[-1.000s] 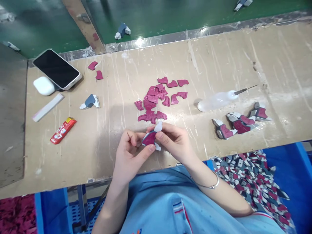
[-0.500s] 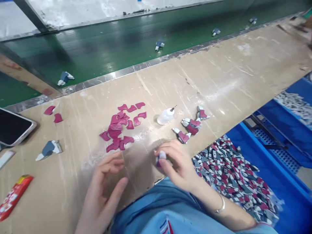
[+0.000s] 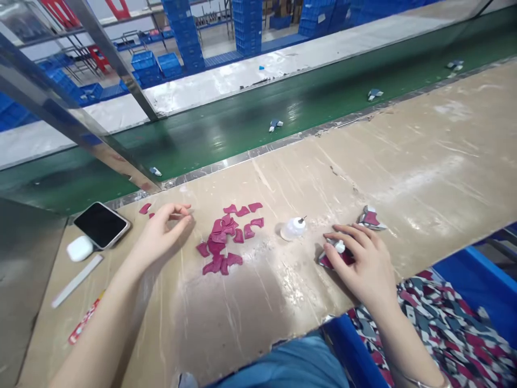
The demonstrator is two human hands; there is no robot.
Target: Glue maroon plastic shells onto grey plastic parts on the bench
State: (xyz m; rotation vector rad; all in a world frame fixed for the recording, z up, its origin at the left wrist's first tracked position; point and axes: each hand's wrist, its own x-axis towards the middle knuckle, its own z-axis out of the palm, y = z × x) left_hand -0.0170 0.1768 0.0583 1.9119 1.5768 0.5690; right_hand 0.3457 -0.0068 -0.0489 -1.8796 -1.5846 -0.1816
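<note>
My left hand (image 3: 167, 229) reaches across the table's left side, fingers loosely bent and thumb apart, with nothing visible in it. Close by lies a maroon curved piece (image 3: 145, 208); another is partly hidden behind the hand. My right hand (image 3: 361, 261) is spread palm-down over several grey, white and maroon assembled pieces (image 3: 325, 260), which it mostly covers. One more assembled piece (image 3: 370, 217) lies just beyond its fingers. Between the hands are a pile of flat maroon pieces (image 3: 218, 240) and a small white needle-tipped squeeze bottle (image 3: 293, 229), standing upright.
Behind the table a green conveyor belt (image 3: 226, 143) carries spaced grey-and-white pieces (image 3: 276, 125). At left lie a phone (image 3: 100, 225), a white case (image 3: 79, 248), a pale strip (image 3: 77, 281) and a red wrapper (image 3: 85, 319). A blue bin (image 3: 474, 275) of assembled pieces stands below right.
My left hand has moved away to the far left. My right hand has carried its assembled piece right to the others and spread its fingers. The view has tilted up; belt pieces have shifted left.
</note>
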